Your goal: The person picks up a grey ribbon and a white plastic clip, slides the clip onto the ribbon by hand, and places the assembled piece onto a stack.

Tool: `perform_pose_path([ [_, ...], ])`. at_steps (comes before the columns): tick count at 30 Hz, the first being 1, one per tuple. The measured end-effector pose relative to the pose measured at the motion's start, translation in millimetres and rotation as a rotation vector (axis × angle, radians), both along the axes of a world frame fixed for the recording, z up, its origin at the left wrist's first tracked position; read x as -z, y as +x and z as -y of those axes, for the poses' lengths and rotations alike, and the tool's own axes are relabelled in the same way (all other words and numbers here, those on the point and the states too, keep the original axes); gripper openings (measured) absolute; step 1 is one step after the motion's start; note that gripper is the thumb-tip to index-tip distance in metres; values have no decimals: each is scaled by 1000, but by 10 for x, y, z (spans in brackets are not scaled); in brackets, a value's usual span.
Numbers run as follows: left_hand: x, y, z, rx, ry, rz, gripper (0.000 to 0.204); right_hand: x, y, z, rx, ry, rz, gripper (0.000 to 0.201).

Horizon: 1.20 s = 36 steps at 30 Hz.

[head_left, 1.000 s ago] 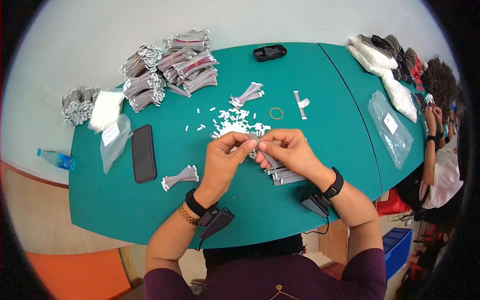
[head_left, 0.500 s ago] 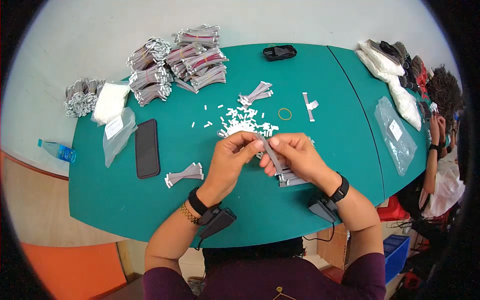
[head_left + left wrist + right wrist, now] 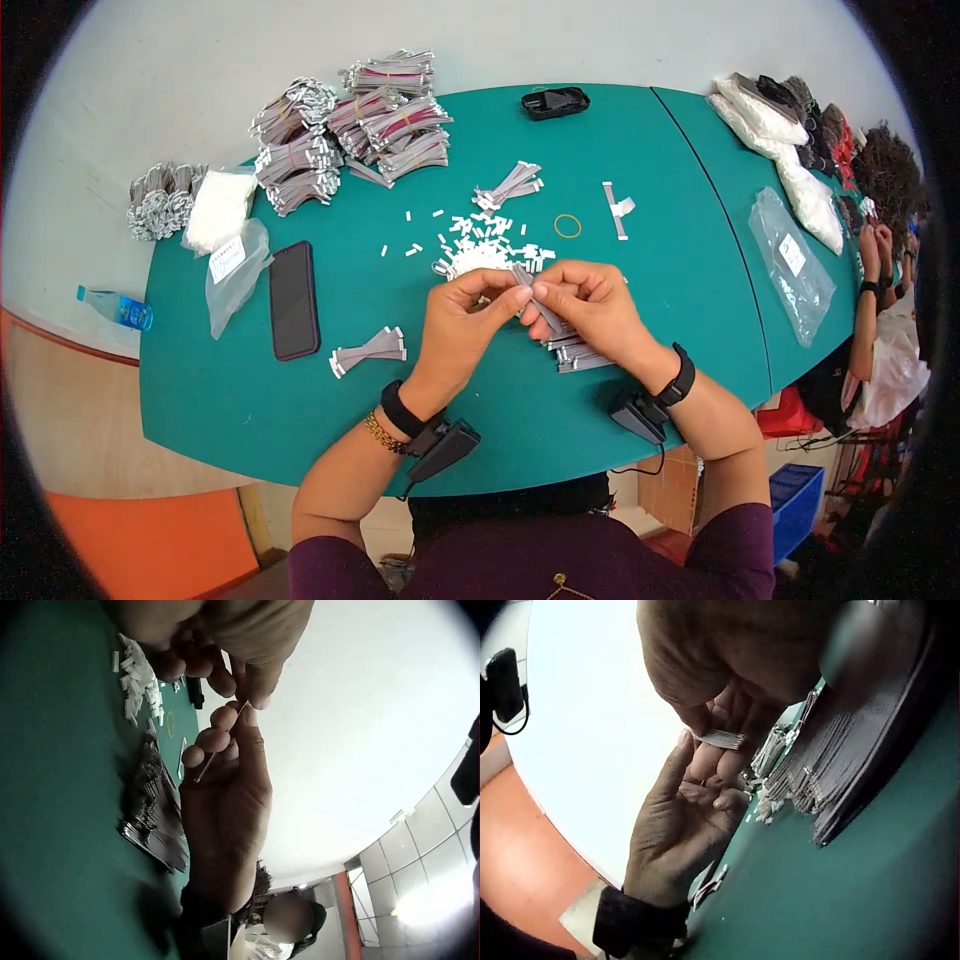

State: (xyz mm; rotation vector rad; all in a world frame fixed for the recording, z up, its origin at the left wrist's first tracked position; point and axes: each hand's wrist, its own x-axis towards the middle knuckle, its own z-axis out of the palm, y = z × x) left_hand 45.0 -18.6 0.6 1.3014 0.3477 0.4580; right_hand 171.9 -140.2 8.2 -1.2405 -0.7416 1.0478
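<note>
A flat grey ribbon cable (image 3: 549, 317) is pinched by both hands above the table. My left hand (image 3: 452, 325) holds its far end between thumb and forefinger. Thumb and fingers of my right hand (image 3: 605, 318) grip it just beside, the two thumb tips close together. The right wrist view shows the ribbon's ridged strip (image 3: 724, 739) between the fingers. Just beyond the hands lies a pile of small white connector pieces (image 3: 475, 260). A stack of ribbon cables (image 3: 580, 358) lies below my right hand, partly hidden by it.
On the green table (image 3: 450, 420) are a crossed cable bundle (image 3: 370, 352), a phone (image 3: 293, 300), a rubber band (image 3: 568, 226), a single taped cable (image 3: 615, 210) and another cable bunch (image 3: 510, 187). Large cable bundles (image 3: 390, 120) stand at the back left. Plastic bags (image 3: 795, 265) lie right; another person sits there.
Half a second ago the thumbs were farther apart, baring more of the ribbon cable; now they are close together again. The head view has shifted slightly. Things on the table stay put.
</note>
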Motion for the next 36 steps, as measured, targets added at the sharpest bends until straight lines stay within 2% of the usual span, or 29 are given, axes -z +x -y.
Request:
perform_pose_path([
  [6, 64, 18, 14, -83, 20, -11, 12, 66, -46, -14, 22, 37, 1, 15],
  [12, 52, -9, -5, -22, -170, -41, 15, 45, -35, -11, 29, 19, -36, 15],
  [15, 66, -10, -3, -19, -176, -12, 16, 67, -39, -13, 34, 33, -41, 15],
  [21, 101, 10, 12, -61, 76, -4, 8, 84, -51, -1, 8, 41, -5, 16],
  [27, 116, 7, 9, -20, -158, -14, 11, 69, -40, 4, -26, 22, -5, 16],
  [33, 86, 7, 35, 5, -268, -22, 9, 109, -85, 9, -48, 105, -21, 19],
  [36, 161, 7, -8, 142, -493, 20, 6, 106, -103, 7, -25, 106, -16, 18],
])
